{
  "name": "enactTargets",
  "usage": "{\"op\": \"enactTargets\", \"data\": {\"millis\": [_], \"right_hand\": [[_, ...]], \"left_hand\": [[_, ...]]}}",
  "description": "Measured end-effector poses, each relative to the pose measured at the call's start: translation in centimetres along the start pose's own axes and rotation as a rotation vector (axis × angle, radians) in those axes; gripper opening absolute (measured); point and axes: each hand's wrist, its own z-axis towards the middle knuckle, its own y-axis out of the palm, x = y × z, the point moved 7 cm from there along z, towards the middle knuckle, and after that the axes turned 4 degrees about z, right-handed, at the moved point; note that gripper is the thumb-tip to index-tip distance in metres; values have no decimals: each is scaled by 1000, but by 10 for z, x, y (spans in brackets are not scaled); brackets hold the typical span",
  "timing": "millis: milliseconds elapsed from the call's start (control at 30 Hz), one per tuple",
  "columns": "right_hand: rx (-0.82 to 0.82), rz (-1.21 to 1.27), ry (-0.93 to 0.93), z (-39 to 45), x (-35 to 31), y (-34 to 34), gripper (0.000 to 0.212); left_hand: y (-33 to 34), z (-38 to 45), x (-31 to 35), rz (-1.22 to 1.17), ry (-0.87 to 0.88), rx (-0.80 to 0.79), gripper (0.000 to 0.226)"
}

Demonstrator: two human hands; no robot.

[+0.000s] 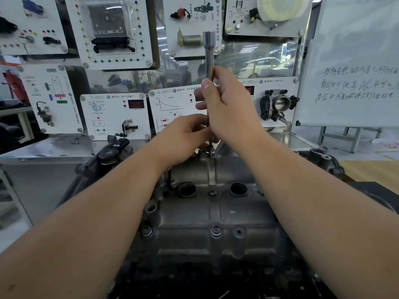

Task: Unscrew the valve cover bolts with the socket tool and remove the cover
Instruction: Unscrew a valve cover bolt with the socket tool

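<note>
Two hands on the socket tool (209,61), which stands upright at 12 o'clock over the valve cover (216,216). Your right hand (228,108) fingers are clamped on the shaft; your left hand (185,134) fingers pinch its lower end, at the far-edge bolt (210,147). Another bolt (216,230) sits at the near edge.

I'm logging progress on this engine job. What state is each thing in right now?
socket tool: upright, lower end on the far bolt
right hand: grips the tool shaft
left hand: pinches the tool near its lower end
far bolt: raised, under the tool
middle bolt: seated
near bolt: seated
valve cover: on the engine
</note>
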Motion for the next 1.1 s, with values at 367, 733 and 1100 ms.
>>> {"op": "enactTargets", "data": {"millis": [367, 733, 1100], "right_hand": [[4, -32, 33, 3, 2, -2, 21], [-34, -33, 70, 2, 3, 2, 23], [22, -40, 39, 1, 1, -5, 20]], "left_hand": [[1, 1, -2, -22, -28, 0, 15], [1, 0, -4, -34, -84, 4, 12], [0, -1, 2, -30, -36, 31, 23]]}}
